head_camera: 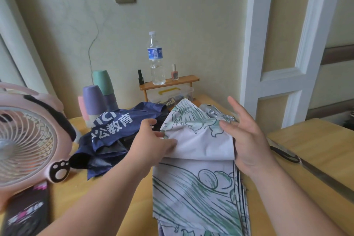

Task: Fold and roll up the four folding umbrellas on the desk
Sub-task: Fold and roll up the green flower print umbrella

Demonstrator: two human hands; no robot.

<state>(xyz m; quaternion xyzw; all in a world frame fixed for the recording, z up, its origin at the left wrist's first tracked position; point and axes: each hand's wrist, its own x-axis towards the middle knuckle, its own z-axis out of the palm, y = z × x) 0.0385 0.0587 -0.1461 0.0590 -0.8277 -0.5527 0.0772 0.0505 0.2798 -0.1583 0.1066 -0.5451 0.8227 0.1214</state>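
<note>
Pale green wall at the back, wooden bench point(76, 188) up front, and the white umbrella point(195, 188) with the green line drawing lies right under both hands, its canopy trailing off the bottom of the view.

The left hand point(153, 140) reaches in with its fingers nearly straight, tips pressed on the left edge of a raised fold, thumb lifted clear. The right hand point(247, 136) stands wide open with its fingers fanned, the palm against the fold's right side and the thumb touching the cloth. Neither one has a proper grip on anything.

My read: this is panel-smoothing before the roll. Do it well by flattening each flap the same way round the shaft and pulling the slack out toward the tips, or the roll will come out lumpy.

Just beyond the left hand sits the navy umbrella point(111, 132), crumpled and not yet folded. Past the right hand's fingertips something silvery-grey point(212, 110) pokes out, perhaps a third umbrella. The white one's shaft, handle and strap are buried under the fabric. I cannot pick out a fourth umbrella for certain.
</note>
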